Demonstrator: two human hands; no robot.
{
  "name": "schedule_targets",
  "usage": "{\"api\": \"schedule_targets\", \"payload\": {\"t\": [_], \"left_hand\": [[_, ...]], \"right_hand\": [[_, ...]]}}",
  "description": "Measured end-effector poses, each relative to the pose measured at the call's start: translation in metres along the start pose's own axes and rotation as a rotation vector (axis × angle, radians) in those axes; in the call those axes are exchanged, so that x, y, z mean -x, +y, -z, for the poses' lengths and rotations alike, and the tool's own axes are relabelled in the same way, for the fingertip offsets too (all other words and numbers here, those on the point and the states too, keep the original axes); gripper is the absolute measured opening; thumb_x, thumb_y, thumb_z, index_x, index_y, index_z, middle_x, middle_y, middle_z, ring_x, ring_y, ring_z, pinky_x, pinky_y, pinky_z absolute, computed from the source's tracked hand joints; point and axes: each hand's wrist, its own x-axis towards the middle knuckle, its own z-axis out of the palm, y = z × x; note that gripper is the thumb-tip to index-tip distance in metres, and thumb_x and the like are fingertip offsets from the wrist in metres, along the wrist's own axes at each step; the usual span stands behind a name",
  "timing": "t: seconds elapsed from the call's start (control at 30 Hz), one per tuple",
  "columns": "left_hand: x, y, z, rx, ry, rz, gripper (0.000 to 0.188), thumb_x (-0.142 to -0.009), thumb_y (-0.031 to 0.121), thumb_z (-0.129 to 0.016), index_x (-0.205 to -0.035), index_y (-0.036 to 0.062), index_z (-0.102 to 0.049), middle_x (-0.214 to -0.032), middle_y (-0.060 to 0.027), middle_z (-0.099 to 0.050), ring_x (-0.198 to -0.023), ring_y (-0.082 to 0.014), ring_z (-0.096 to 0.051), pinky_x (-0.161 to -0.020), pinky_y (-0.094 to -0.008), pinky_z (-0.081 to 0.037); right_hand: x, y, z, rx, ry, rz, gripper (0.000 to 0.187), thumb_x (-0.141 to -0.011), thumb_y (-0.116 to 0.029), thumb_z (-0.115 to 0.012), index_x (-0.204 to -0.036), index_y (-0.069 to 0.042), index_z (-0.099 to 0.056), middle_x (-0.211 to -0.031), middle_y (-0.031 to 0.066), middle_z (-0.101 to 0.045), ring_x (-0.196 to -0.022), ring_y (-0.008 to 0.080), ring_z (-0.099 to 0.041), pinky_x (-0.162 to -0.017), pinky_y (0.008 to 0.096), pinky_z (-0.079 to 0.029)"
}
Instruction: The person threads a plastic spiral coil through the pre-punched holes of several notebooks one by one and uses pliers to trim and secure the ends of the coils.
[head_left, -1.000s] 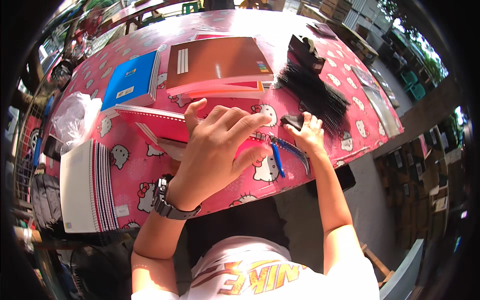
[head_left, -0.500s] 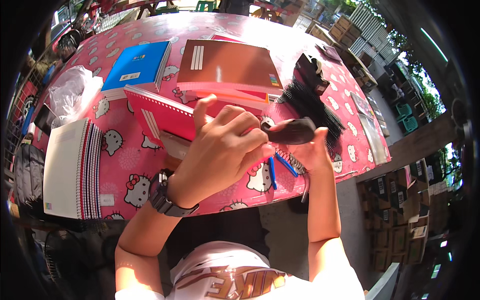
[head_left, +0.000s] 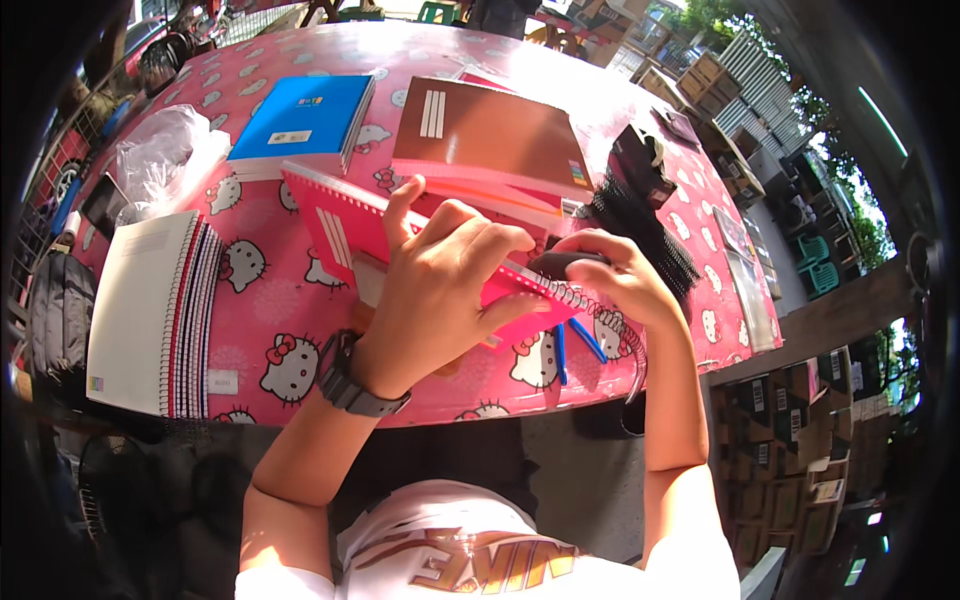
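My left hand [head_left: 435,295] is closed on a pink-red notebook [head_left: 335,212], thumb on the near side, one finger raised. The notebook stands tilted, with punched holes along its upper edge. A spiral wire coil [head_left: 578,298] runs from its right end and hangs down past the table edge. In my right hand [head_left: 632,285] is a dark rounded object [head_left: 566,264], held at the coil beside the notebook's right end; its kind is not clear. Blue handles [head_left: 562,352], apparently of a hand tool, lie on the table below. Part of the notebook is hidden by my left hand.
White spiral notebooks [head_left: 135,310] are stacked at left. Blue notebooks [head_left: 295,115] and brown ones [head_left: 490,130] lie farther back. Black coils [head_left: 650,240] sit at right, a clear plastic bag [head_left: 165,150] at far left. The pink patterned table [head_left: 270,260] ends just before my body.
My right hand has turned over and brought the dark object down to the coil at the notebook's end. My left hand keeps hold of the notebook. The view has shifted slightly.
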Motion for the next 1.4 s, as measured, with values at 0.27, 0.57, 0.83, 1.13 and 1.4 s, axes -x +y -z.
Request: {"api": "schedule_targets", "payload": {"t": [0.27,0.57,0.83,1.13,1.4], "left_hand": [[0.003,-0.017,0.012,-0.07,-0.025,0.006,0.034,-0.059,0.038,-0.08,-0.081,0.017,-0.064,-0.072,0.0041,-0.058,-0.08,-0.0155,-0.057,-0.107,-0.046,-0.017],[0.004,-0.016,0.013,0.07,-0.044,0.054,0.057,-0.059,0.035,-0.082,-0.106,0.0158,-0.057,-0.073,0.0033,-0.06,-0.076,-0.0159,-0.059,-0.1,-0.0426,-0.026],[0.002,-0.026,0.026,0.109,-0.051,0.036,0.063,-0.062,0.022,-0.08,-0.116,0.0107,-0.051,-0.085,-0.0046,-0.056,-0.087,-0.0245,-0.055,-0.085,-0.0397,-0.04],[0.002,-0.02,0.033,0.245,-0.088,0.185,0.086,-0.059,0.012,-0.081,-0.134,0.0124,-0.037,-0.112,-0.0112,-0.048,-0.095,-0.0288,-0.052,-0.084,-0.0428,-0.044],[-0.003,-0.028,0.035,0.087,0.085,0.059,0.088,-0.057,0.008,-0.081,-0.134,0.0119,-0.038,-0.135,-0.013,-0.036,-0.121,-0.031,-0.042,-0.098,-0.0407,-0.042]], "right_hand": [[-0.011,-0.018,0.0,0.097,0.055,0.138,0.044,-0.079,-0.035,-0.064,-0.1,0.004,-0.063,-0.099,0.0092,-0.065,-0.099,0.0158,-0.058,-0.087,0.0298,-0.044],[-0.015,-0.014,-0.008,-0.488,-0.04,0.306,0.067,-0.072,-0.058,-0.064,-0.104,0.001,-0.061,-0.095,0.0053,-0.063,-0.077,0.0091,-0.055,-0.069,0.0231,-0.044],[-0.022,-0.034,-0.023,-0.584,-0.058,0.541,0.049,-0.078,-0.047,-0.065,-0.093,-0.001,-0.065,-0.082,0.0034,-0.064,-0.072,0.0093,-0.056,-0.062,0.0233,-0.043],[-0.038,-0.032,-0.019,0.056,-0.04,0.14,0.066,-0.079,-0.058,-0.058,-0.098,0.005,-0.06,-0.093,0.01,-0.063,-0.079,0.0111,-0.059,-0.064,0.0232,-0.046],[-0.053,-0.021,-0.025,0.215,-0.012,0.092,0.057,-0.084,-0.051,-0.057,-0.104,0.003,-0.06,-0.093,0.0093,-0.063,-0.08,0.0139,-0.058,-0.069,0.0267,-0.045]]}}
